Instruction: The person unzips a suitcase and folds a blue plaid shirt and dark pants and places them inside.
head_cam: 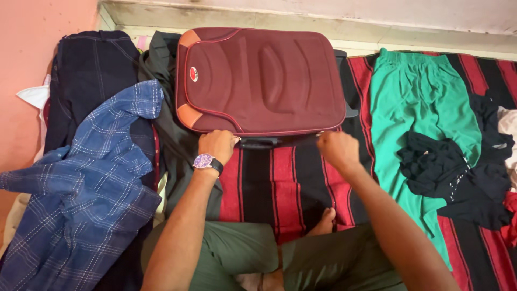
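A maroon suitcase (261,81) lies flat and closed on a red-and-black striped blanket (280,183), its near edge just in front of both hands. I see its dark handle (258,142) poking out below that edge, between the hands; part of the handle sits in shadow, so I cannot make out its full shape. My left hand (217,145) rests curled against the near left corner of the case, knuckles up, a watch (205,161) on the wrist. My right hand (337,149) is a closed fist at the near right corner; its fingers are turned away from me, so I cannot tell whether it pinches anything there. The same goes for the left: the fingertips are hidden under the lid's rim.

To the left lies a blue checked shirt (91,183) over dark clothing (91,75), cut off by the frame. To the right, a green garment (417,108) spreads out with a black cloth (447,167) crumpled on it. Near me, green trousers (242,253) and a bare foot (323,221) show.
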